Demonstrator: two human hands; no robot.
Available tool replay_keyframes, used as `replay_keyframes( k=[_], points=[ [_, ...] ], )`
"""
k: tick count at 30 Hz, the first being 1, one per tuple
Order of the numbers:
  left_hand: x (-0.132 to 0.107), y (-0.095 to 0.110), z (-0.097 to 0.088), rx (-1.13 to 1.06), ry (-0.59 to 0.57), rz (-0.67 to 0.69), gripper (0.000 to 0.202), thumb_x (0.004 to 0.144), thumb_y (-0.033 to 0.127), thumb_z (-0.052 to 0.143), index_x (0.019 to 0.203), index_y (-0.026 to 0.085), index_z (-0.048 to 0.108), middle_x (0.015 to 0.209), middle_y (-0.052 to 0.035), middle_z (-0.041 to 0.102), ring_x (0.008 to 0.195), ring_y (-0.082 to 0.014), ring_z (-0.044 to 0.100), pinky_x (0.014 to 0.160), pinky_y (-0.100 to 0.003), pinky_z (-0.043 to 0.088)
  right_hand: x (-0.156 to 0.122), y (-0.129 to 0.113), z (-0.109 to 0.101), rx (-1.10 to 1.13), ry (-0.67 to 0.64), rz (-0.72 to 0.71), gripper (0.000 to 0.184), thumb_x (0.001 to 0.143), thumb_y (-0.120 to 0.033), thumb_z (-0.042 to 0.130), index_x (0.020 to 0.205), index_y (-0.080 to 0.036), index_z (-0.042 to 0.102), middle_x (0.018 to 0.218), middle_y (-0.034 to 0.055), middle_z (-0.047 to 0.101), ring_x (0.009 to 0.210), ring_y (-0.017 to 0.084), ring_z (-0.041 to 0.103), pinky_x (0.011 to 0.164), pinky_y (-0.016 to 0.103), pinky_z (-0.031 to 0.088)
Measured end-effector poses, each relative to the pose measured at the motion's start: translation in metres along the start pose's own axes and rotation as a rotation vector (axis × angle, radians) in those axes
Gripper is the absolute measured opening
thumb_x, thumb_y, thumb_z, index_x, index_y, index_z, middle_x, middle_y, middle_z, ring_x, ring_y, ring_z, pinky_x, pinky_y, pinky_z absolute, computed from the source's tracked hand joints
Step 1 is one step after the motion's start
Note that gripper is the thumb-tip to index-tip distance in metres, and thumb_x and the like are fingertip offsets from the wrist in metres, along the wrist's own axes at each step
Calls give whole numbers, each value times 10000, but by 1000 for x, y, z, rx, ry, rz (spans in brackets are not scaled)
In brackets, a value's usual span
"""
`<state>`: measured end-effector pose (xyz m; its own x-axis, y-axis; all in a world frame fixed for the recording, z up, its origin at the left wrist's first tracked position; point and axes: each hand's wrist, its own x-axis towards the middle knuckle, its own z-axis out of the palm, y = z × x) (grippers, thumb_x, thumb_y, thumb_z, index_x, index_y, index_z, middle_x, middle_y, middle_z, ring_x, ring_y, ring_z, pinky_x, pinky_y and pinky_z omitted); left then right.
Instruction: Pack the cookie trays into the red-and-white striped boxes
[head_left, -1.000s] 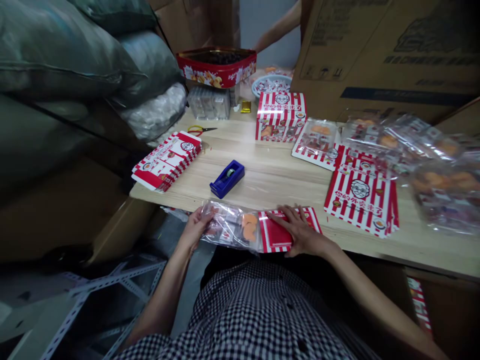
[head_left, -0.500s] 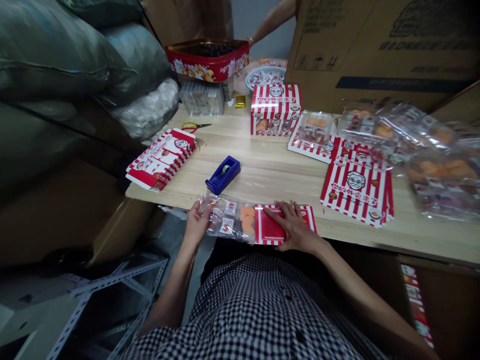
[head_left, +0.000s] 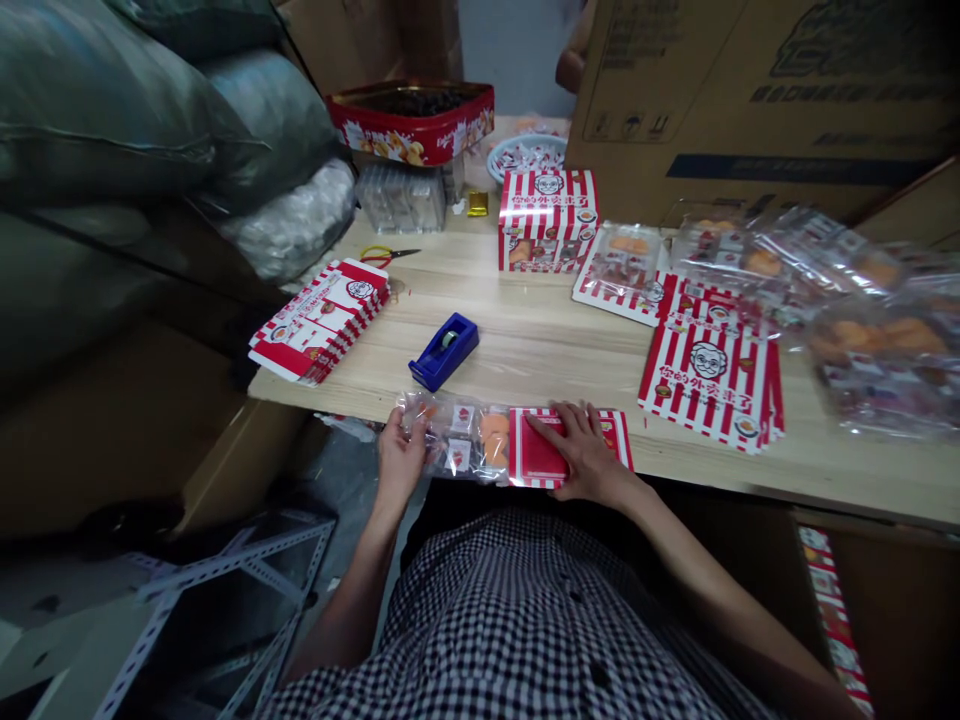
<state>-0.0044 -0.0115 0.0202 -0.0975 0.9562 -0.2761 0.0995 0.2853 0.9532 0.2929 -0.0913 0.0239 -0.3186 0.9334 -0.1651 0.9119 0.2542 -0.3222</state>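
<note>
At the table's front edge my left hand (head_left: pixel 403 450) is closed on the left end of a clear plastic pack (head_left: pixel 459 435). Orange pieces and small white packets show through its film. The pack's right end meets a red-and-white striped box (head_left: pixel 540 450); how far it reaches inside is hidden. My right hand (head_left: pixel 589 450) lies flat on the box with fingers spread, pressing on its top. Just beyond the pack stands a blue tape dispenser (head_left: pixel 444 352).
Flat striped cartons (head_left: pixel 322 320) are stacked at left, near yellow-handled scissors (head_left: pixel 386 253). A folded striped box (head_left: pixel 549 220) stands behind. More cartons (head_left: pixel 712 375) and filled clear packs (head_left: pixel 885 350) lie at right. A large cardboard box (head_left: pixel 750 110) and a red tin (head_left: pixel 412 125) are at the back.
My left hand has shifted slightly at the end of the pack. My right hand stays on the box. At the back, another person's arm has drawn away from the red tin, rightward.
</note>
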Motion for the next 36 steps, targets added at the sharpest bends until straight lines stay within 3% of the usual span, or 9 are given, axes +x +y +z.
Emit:
replay_keyframes(
  k=[4,8,11,14,21,27,32,34,36],
  points=[
    [-9,-3,3,-93,3,-51,554,747,467,750,1201,189,595,989,-61,719,668,-143,661,511,-238,560,0,1,2,-18,11,4,1140,561,-358,844,1565,-254,313,1594,192,250,1464,457,203,1191,613,14],
    [-10,-5,-7,-262,26,-176,578,672,400,818,1165,176,614,1102,-95,709,817,-181,700,609,-272,596,0,6,1,-4,18,-13,1136,569,-387,836,1565,-260,306,1591,187,256,1465,436,213,1192,599,34],
    [-11,-2,-13,-214,106,-118,583,722,405,785,1230,194,592,1122,-99,701,762,-162,698,582,-249,588,2,8,2,-6,43,-17,1147,578,-403,826,1576,-268,277,1592,176,258,1461,435,213,1188,604,43],
    [-15,1,-10,-109,113,-32,578,794,445,728,1301,230,550,1136,-94,687,694,-142,684,545,-239,583,4,7,7,-11,79,-1,1145,581,-419,816,1578,-261,275,1570,181,286,1448,438,231,1181,616,60],
    [-14,-8,-5,-215,-37,-41,625,796,482,727,1330,242,506,1149,-83,693,768,-168,706,603,-265,604,3,3,25,-29,232,125,1009,651,-456,753,1548,-243,345,1511,182,331,1410,417,305,1177,616,106],
    [0,-2,-17,-275,-222,-165,710,713,456,817,1306,198,524,1039,-87,715,704,-176,702,607,-303,601,3,5,33,-46,261,72,996,627,-430,744,1530,-226,377,1495,201,343,1398,430,328,1176,615,112],
    [3,-9,-3,-281,-285,-177,704,717,472,806,1308,191,547,1113,-115,702,766,-190,700,663,-314,589,2,16,33,-66,239,54,992,617,-433,742,1518,-190,405,1481,233,353,1394,452,329,1160,639,98],
    [4,-14,5,-171,-276,-123,646,768,494,746,1308,197,552,1152,-121,697,831,-210,703,720,-332,584,1,21,31,-74,220,50,987,620,-434,737,1513,-168,414,1473,252,355,1391,456,334,1153,649,96],
    [5,-16,12,82,-230,-21,550,836,501,660,1289,203,571,1162,-127,699,901,-242,701,796,-360,565,1,23,29,-83,208,51,973,632,-443,725,1512,-170,415,1473,253,362,1393,454,332,1150,650,100]
  ],
)
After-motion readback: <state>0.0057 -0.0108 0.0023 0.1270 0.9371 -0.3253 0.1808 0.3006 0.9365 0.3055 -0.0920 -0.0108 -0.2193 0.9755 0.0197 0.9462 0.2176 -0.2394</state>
